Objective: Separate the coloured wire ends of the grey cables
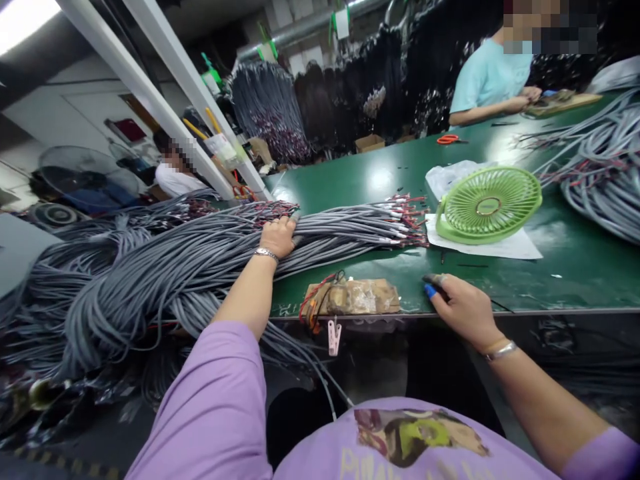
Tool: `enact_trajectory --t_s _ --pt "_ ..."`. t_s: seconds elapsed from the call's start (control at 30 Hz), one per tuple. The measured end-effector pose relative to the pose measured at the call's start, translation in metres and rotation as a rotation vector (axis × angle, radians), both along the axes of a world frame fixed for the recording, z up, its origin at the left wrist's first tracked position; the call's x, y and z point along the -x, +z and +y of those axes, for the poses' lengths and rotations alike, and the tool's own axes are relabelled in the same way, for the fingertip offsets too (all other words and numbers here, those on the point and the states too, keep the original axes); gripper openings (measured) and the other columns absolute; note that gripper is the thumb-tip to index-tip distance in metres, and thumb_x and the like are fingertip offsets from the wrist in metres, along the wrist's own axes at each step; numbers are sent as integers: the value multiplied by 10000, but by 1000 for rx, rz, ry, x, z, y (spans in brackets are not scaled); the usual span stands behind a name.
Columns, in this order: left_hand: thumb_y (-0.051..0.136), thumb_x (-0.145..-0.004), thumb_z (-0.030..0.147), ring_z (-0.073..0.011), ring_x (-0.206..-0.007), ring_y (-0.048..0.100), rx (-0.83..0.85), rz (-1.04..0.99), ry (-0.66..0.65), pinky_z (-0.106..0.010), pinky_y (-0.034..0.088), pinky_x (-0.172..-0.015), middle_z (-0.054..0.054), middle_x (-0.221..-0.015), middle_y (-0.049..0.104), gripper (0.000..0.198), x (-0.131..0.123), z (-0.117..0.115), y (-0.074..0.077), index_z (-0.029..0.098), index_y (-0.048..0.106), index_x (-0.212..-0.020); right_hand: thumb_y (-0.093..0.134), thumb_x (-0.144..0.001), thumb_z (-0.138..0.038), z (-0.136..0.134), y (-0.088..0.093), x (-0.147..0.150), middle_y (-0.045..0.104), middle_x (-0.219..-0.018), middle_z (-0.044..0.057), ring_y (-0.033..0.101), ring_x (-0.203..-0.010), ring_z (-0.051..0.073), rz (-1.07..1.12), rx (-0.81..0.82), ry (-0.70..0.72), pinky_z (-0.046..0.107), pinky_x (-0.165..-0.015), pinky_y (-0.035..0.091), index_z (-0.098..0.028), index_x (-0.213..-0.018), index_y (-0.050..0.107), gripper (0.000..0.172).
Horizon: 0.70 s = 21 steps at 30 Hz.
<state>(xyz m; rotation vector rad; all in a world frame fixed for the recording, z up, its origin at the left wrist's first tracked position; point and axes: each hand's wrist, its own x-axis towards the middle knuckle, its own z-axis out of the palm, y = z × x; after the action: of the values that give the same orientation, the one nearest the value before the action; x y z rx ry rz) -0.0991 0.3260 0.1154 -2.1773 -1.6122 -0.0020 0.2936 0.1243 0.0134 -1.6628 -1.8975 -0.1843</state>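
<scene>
Grey cable bundle point(345, 225) left of green fan point(489, 204): likely heavy, floppy; best grasped mid-length, sparing red wire ends point(413, 222). Left hand point(279, 237) over bundle, right hand point(465, 310) nearer than fan; cannot tell if either grips.

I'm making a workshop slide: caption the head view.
Left hand on gray cables, right hand near the edge of the green table, green fan beyond.

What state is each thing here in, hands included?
Long grey round cables, laid side by side, red-wired ends exposed
Left hand, laid over cables, grip unclear
Right hand, partly curled, nothing visibly held
White paper sheet, flat, partly covered
Round green plastic fan, tilted, running or not unclear
Orange-handled scissors, lying down, blades unclear
Pink plastic clothespin, hanging, grip end unclear
</scene>
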Motion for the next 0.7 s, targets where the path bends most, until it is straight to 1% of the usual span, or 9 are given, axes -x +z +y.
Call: enact_trajectory --t_s 0.13,0.23,0.3,0.37,0.47,0.5,0.57,0.63,0.7 --pt "452 -871 454 -356 -1171 505 -5 -44 47 -450 344 -969 -182 -1336 526 670 -2 19 1 162 345 -1464 488 -901 -326 -1 0 1 684 -813 55 634 -762 201 -7 5 0 276 -626 397 -190 -1041 692 283" --pt "472 -861 449 -347 -1226 483 27 -88 34 -447 333 -1013 -172 -1403 493 669 -5 16 -5 157 361 -1453 487 -906 -318 -1 -1 2 690 -841 60 634 -796 199 -10 -10 -7 273 -642 394 -185 -1038 689 275" --pt "478 -858 438 -331 -1289 446 63 -126 16 -441 307 -1061 -168 -1450 458 690 -7 5 -12 142 340 -1465 493 -900 -307 -1 -2 2 690 -851 62 629 -801 199 -16 -32 -4 274 -646 389 -179 -1029 689 267" --pt "486 -854 418 -319 -1380 356 64 -174 -14 -432 257 -1116 -166 -1506 392 713 -9 -12 -19 120 315 -1479 503 -888 -300 0 -2 2 688 -854 65 621 -796 200 -19 -56 4 278 -640 379 -174 -1006 692 256" --pt "518 -836 375 -305 -1452 233 -42 -237 -122 -424 188 -1172 -167 -1550 318 722 -9 -45 -32 90 329 -1472 508 -878 -297 0 -3 1 680 -848 69 606 -785 199 -15 -84 26 280 -628 362 -168 -989 692 250" --pt "517 -837 354 -287 -1445 256 -54 -242 -191 -411 192 -1178 -166 -1534 349 701 -9 -55 -37 89 347 -1463 507 -878 -298 -1 -3 1 674 -835 67 599 -775 198 -17 -90 34 280 -619 354 -167 -990 689 251" --pt "513 -843 319 -254 -1394 361 17 -217 -316 -387 243 -1168 -150 -1471 446 630 -6 -75 -45 114 413 -1430 506 -879 -308 -2 -4 0 657 -801 63 584 -741 194 -28 -98 43 278 -592 335 -166 -987 681 250" --pt "524 -837 303 -263 -1381 380 30 -204 -278 -395 268 -1160 -148 -1464 455 619 -3 -88 -51 116 432 -1419 512 -878 -328 -2 -5 -2 641 -779 58 564 -700 187 -40 -99 44 275 -555 306 -168 -966 668 240" --pt "534 -833 294 -275 -1379 377 2 -217 -135 -394 295 -1143 -181 -1473 431 646 0 -96 -54 76 407 -1428 518 -870 -343 0 -7 -3 622 -756 61 536 -651 181 -47 -86 17 274 -518 265 -168 -894 645 217"
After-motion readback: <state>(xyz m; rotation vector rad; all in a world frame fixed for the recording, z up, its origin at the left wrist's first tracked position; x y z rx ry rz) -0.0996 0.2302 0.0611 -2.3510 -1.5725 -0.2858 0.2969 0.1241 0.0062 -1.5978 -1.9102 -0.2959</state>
